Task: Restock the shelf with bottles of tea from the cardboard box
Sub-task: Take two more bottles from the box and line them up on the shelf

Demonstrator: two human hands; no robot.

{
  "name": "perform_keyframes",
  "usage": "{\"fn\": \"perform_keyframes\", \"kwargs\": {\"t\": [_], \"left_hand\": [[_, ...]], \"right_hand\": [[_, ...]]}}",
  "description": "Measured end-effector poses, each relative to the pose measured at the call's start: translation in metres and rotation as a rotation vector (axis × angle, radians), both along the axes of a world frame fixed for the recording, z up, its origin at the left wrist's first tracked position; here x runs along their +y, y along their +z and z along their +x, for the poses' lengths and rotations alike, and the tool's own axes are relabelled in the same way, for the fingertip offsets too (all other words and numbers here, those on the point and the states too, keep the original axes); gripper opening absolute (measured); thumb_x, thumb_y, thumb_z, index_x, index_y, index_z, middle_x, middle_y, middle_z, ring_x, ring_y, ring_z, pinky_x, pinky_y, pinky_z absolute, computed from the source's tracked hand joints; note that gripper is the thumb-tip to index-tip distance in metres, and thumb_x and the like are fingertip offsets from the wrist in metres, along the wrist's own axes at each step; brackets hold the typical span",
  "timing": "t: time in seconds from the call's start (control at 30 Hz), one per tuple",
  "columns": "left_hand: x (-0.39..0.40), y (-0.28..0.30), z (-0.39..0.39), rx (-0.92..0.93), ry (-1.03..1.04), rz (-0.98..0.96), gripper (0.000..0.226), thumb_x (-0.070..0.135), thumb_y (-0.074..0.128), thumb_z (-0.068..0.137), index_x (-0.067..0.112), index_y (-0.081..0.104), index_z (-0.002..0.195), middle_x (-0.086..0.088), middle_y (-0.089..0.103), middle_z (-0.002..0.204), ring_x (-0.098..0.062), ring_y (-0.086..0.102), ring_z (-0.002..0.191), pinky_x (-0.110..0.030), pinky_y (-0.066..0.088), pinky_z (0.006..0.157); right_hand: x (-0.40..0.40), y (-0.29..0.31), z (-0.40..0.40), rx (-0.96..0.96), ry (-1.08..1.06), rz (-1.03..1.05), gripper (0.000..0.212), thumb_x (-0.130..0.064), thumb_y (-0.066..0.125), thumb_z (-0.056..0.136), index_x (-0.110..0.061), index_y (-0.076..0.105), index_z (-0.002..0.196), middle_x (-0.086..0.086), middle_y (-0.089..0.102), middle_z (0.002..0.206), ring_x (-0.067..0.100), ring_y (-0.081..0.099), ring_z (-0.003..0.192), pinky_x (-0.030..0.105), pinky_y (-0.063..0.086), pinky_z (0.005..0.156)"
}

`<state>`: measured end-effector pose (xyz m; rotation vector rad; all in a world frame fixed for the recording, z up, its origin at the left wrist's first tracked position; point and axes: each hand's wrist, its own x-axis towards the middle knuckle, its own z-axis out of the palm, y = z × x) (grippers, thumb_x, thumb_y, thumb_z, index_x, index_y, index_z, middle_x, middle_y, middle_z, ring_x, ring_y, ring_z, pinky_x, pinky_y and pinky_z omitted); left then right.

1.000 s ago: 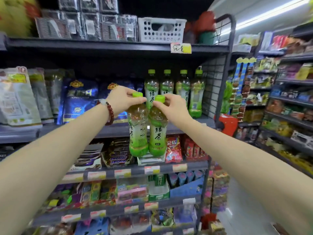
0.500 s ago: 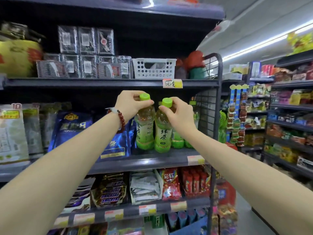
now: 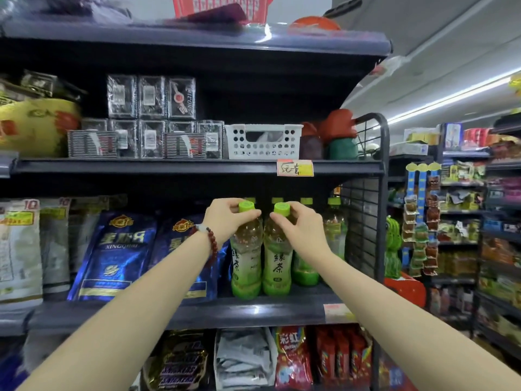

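My left hand (image 3: 225, 218) pinches the green cap of one tea bottle (image 3: 245, 266) at the middle of the frame, and my right hand (image 3: 301, 227) pinches the cap of a second tea bottle (image 3: 277, 266) touching it on the right; both stand upright on the dark shelf (image 3: 253, 311). Just behind them more bottles (image 3: 334, 230) line the shelf's right end, blue bags (image 3: 112, 255) to the left
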<state>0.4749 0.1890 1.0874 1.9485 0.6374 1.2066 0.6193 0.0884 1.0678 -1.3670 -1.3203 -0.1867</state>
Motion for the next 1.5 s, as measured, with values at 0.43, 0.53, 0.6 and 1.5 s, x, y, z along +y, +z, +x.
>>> {"fn": "perform_keyframes", "kwargs": {"t": [0.43,0.53,0.6,1.5], "left_hand": [[0.021,-0.050,0.018,0.034,-0.069,-0.034,0.077,0.024,0.069,0.081,0.030,0.022,0.142,-0.001,0.051,0.133,-0.015,0.054,0.119,-0.037,0.043,0.106],[0.023,-0.061,0.012,0.079,0.021,-0.105,0.092,0.023,0.078,0.073,0.026,0.018,0.143,-0.003,0.048,0.137,-0.018,0.052,0.120,-0.037,0.042,0.107],[0.021,-0.073,0.009,0.261,0.088,-0.109,0.094,0.029,0.078,0.071,0.018,0.020,0.144,-0.004,0.047,0.140,-0.021,0.050,0.124,-0.036,0.040,0.108],[0.040,-0.096,0.031,0.347,0.347,-0.130,0.068,0.023,0.076,0.074,0.009,0.047,0.134,-0.011,0.060,0.127,-0.025,0.055,0.119,-0.031,0.042,0.102]], "right_hand": [[0.042,-0.014,0.006,0.217,0.018,-0.106,0.065,-0.038,0.063,0.087,-0.015,0.037,0.142,0.006,0.048,0.143,0.022,0.043,0.132,0.028,0.035,0.102],[0.037,-0.027,0.009,0.257,0.031,-0.162,0.074,-0.039,0.068,0.083,-0.018,0.032,0.144,0.006,0.044,0.146,0.022,0.043,0.132,0.032,0.037,0.103],[0.032,-0.043,0.008,0.240,0.017,-0.212,0.083,-0.038,0.071,0.081,-0.018,0.025,0.148,0.004,0.040,0.149,0.023,0.039,0.135,0.035,0.035,0.107],[0.062,-0.091,0.025,0.269,-0.178,-0.436,0.069,-0.030,0.072,0.082,-0.006,0.042,0.140,0.014,0.053,0.137,0.028,0.050,0.127,0.040,0.041,0.106]]}}
